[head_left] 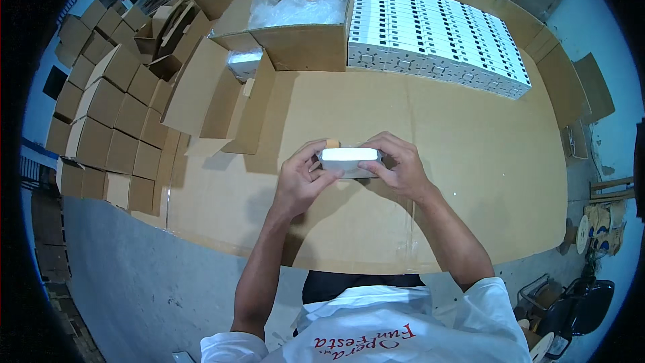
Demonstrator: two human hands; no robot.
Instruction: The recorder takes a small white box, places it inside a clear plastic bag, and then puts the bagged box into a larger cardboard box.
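We held a small white box [349, 154] in both hands, just above the middle of the desk [470, 168], near its front edge. Our left grip [302, 178] was closed around the box's left end, with the thumb at its lower edge; our right grip [401, 167] pinched the other end, the thumb lying across its near face. A small orange piece [332, 143] showed beside our left fingers, but we could not tell what it was.

Beyond our hands, to the left, an open brown carton [252, 124] lay with a wrapped pale item [244, 64] at its far end. Behind it stood a larger carton [306, 48], holding crumpled clear plastic [299, 7]. Touching that carton's right side, we had a block of white boxes [437, 37] packed in tight rows, with one more stack rising at the far left corner. Many closed brown boxes [121, 117] were piled at the left.
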